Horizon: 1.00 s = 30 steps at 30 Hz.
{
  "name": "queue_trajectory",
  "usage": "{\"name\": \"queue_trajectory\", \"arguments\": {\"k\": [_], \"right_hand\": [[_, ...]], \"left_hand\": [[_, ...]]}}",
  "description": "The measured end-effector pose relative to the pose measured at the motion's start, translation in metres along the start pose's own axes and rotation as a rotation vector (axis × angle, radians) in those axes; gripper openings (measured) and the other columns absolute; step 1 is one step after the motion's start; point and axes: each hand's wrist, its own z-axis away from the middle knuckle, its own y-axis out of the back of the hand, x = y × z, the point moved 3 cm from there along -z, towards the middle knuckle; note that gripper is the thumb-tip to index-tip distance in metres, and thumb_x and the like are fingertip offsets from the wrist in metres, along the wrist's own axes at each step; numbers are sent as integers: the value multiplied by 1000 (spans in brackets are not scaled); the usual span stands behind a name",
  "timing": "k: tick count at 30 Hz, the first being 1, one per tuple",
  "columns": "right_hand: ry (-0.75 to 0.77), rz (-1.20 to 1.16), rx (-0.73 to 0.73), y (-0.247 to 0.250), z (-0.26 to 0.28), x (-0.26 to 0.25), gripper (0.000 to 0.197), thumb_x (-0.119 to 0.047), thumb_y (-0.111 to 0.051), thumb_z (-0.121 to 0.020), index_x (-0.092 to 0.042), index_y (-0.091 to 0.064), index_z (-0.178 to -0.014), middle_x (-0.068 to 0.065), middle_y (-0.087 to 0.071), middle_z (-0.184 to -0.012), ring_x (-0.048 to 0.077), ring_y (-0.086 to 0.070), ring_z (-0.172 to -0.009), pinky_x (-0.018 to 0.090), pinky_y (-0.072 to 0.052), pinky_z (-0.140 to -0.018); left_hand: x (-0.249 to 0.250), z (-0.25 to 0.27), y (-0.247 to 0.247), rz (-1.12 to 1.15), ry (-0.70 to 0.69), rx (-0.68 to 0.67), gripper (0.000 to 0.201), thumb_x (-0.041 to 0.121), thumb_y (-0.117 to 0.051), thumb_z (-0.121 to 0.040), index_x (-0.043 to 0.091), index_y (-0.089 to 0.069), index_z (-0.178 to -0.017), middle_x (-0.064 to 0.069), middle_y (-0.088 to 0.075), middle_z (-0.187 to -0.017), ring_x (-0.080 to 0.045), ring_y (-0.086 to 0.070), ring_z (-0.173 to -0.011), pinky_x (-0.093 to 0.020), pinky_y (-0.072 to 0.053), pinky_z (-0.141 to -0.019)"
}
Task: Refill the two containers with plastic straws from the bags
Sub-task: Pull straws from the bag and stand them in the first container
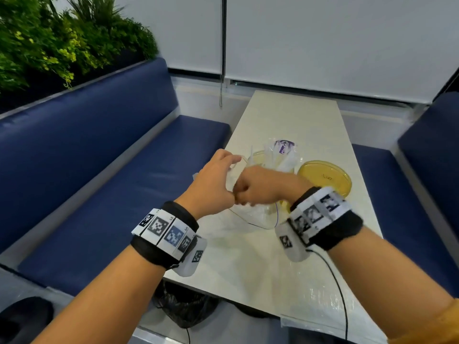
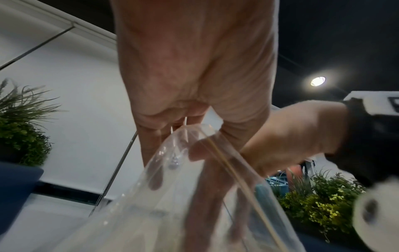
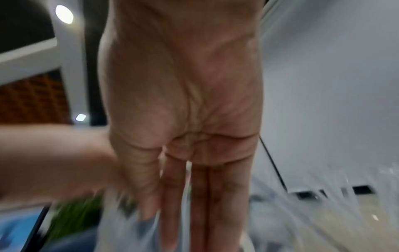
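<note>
Head view, both hands over table (image 1: 285, 269), left hand (image 1: 211, 184) & right hand (image 1: 263, 184) pinching clear bag (image 1: 253, 214).

On the table (image 1: 285, 264), one container (image 1: 325, 176) sits right of the straw-filled container (image 1: 260, 156).

Setting: a café or restaurant booth. Two facing benches with dark blue padded vinyl seats and backs (image 1: 82, 155) flank a long, narrow cream laminate tabletop (image 1: 288, 115). A planter of green artificial foliage (image 1: 49, 38) tops the left bench back. White roller blinds with a bead pull chain (image 1: 323, 40) cover the end window. Round recessed ceiling spotlight (image 2: 317, 81) set in a dark ceiling.
</note>
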Motion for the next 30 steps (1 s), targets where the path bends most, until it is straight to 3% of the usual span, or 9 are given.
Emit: {"name": "queue_trajectory", "arguments": {"k": [3, 6, 11, 16, 18, 20, 23, 27, 30], "right_hand": [[-62, 464, 126, -40, -22, 2, 35, -33, -45, -102, -16, -63, -127, 9, -60, -122, 28, -55, -115, 39, -47, -85], [-198, 734, 81, -61, -35, 10, 41, -39, -37, -105, -19, -56, -135, 4, -60, -132, 27, -50, -128, 38, -40, -97], [-189, 751, 54, -73, -36, 17, 37, -29, -35, -107, -13, -59, -130, 7, -65, -124, 28, -64, -115, 35, -45, -86], [-196, 709, 135, -65, -24, 20, 36, -30, -38, -104, -9, -67, -107, 8, -70, -103, 28, -68, -93, 35, -49, -72], [-188, 701, 184, -60, -17, 22, 38, -34, -38, -105, -9, -67, -104, 8, -70, -101, 27, -68, -92, 34, -47, -69], [-201, 686, 216, -53, -10, 25, 43, -41, -38, -106, -11, -67, -109, 7, -68, -104, 26, -67, -96, 32, -42, -70], [-253, 628, 202, -41, 0, 25, 48, -49, -37, -105, -11, -65, -117, 6, -66, -108, 25, -65, -102, 32, -40, -72], [-288, 599, 222, -16, 22, 14, 48, -50, -39, -105, -11, -63, -118, 5, -57, -97, 23, -58, -88, 33, -39, -72], [-281, 578, 260, 2, 39, 3, 46, -50, -41, -104, -12, -62, -120, 5, -53, -95, 22, -50, -85, 34, -39, -73]], "left_hand": [[3, 1, -6, 18, -13, -10, 81, -10, -69, -75, 16, -44, -147, 6, -40, -139, -16, -51, -126, -22, -49, -84], [3, 5, -12, 26, -22, -17, 80, -11, -65, -74, 14, -45, -146, 7, -39, -137, -15, -52, -124, -23, -52, -84], [4, 10, -16, 44, -32, 1, 79, -9, -67, -75, 16, -45, -146, 10, -39, -137, -10, -51, -117, -21, -53, -88], [1, 12, -22, 49, -48, 0, 80, -3, -74, -74, 20, -46, -145, 14, -38, -134, -4, -49, -110, -4, -43, -78], [2, 14, -23, 38, -79, 6, 78, 3, -76, -75, 19, -46, -145, 11, -39, -136, -7, -51, -111, -9, -47, -84], [3, 16, -26, 15, -110, -4, 77, 11, -78, -75, 19, -45, -144, 9, -40, -135, -9, -53, -112, -26, -50, -97], [4, 17, -33, 6, -106, -28, 85, 24, -83, -68, 23, -44, -143, 12, -38, -133, -9, -53, -111, -42, -48, -103], [7, 16, -41, -44, -70, -34, 103, 48, -92, -58, 29, -42, -145, 13, -38, -136, -9, -50, -115, -37, -36, -106], [7, 14, -47, -57, -43, 4, 107, 57, -93, -51, 30, -44, -142, 13, -40, -136, -10, -48, -118, -39, -37, -106]]}}
